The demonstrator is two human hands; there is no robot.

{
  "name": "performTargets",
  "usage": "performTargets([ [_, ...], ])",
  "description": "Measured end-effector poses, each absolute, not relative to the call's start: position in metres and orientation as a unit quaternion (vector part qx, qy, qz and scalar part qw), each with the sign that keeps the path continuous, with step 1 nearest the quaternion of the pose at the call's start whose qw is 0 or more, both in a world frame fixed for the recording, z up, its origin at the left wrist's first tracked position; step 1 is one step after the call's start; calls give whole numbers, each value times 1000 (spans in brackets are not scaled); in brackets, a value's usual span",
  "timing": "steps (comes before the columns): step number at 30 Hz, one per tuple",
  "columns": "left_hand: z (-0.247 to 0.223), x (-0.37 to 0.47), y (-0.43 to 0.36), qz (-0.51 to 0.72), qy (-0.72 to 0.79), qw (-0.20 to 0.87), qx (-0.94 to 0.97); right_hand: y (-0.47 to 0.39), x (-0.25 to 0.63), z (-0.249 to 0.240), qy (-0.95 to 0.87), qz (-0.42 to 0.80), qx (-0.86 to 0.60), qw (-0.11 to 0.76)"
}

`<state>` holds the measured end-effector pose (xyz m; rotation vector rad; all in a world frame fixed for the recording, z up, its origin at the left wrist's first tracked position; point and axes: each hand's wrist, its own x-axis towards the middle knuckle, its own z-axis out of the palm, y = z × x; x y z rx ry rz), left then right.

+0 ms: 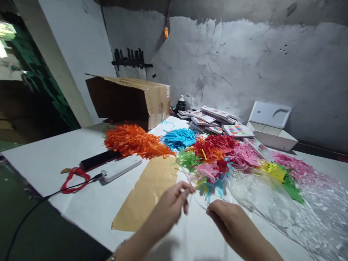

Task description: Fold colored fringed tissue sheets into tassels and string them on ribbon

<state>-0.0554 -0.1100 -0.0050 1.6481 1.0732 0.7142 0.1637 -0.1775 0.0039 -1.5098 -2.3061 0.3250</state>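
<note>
My left hand [174,201] is raised over the white table, its thumb and fingers pinched on a thin, see-through plastic piece [200,206]. Opposite it, my right hand [230,219] has its fingers closed at the other end of this piece. The piece curves between both hands and is hard to make out against the table. Just beyond my fingers lie loose pink strips [208,171], with green strips [189,159] and pale blue ones around them. To the right of my right hand spreads a heap of clear plastic [263,188].
A brown paper sheet [149,185], white power bank [121,168] with cable and dark phone [99,159] lie left. Behind are orange strips [133,139], blue strips [181,137], red strips [220,143], an open carton [157,105], several flat boxes [236,129] and an open white box [274,139].
</note>
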Motion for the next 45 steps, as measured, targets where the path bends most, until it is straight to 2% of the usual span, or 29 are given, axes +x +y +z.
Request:
performTargets([
  [1, -10, -43, -126, 288, 400, 574, 653, -184, 157, 6, -823, 106, -524, 192],
  [3, -17, -24, -149, 298, 347, 656, 600, -196, 151, 13, -820, 95, -517, 227],
  [9, -21, -9, -166, 253, 304, 751, 529, -231, 170, 22, -774, 112, -532, 325],
  [12, -26, -5, -172, 256, 297, 712, 583, -242, 175, 17, -777, 84, -517, 350],
  [16, -29, -2, -181, 257, 296, 604, 694, -249, 179, 9, -755, 15, -533, 381],
  [20, -23, -7, -182, 244, 293, 538, 752, -252, 186, 10, -721, 91, -548, 416],
  [24, -20, -11, -181, 222, 288, 518, 775, -254, 189, 10, -714, 127, -543, 423],
  [31, -17, -12, -182, 189, 294, 526, 775, -260, 191, 6, -751, 95, -502, 419],
  [38, -9, -18, -186, 173, 250, 531, 791, -255, 198, 7, -692, 216, -535, 433],
  [45, -31, -19, -189, 304, 275, 560, 720, -257, 171, -43, -476, 445, -531, 541],
])
